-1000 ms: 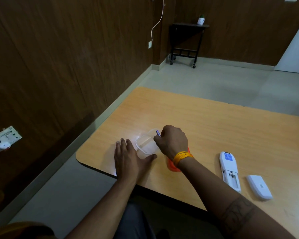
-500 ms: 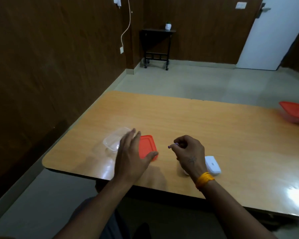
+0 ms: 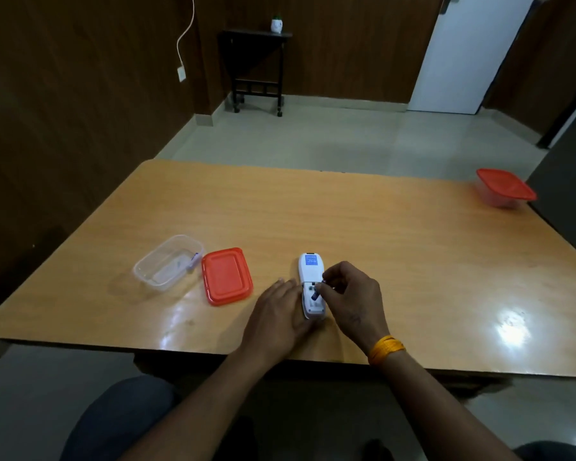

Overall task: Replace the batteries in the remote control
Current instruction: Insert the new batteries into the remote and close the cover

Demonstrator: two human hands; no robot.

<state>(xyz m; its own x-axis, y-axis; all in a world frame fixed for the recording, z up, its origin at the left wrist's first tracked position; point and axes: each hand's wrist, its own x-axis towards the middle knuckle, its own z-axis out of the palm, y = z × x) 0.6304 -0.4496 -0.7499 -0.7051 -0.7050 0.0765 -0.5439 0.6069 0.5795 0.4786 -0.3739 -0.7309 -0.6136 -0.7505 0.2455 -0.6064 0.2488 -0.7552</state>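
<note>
Wood-topped table (image 3: 346,214) carries our remote (image 3: 310,281), back up. Our left hand (image 3: 280,311) lies flat beside it as a brace, while our right hand (image 3: 350,301) pinches a battery (image 3: 317,292), angling it into the open bay.

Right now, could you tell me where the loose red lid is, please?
In the head view the red lid lies flat on the table, near its front left, between the clear tub and the remote.
</note>
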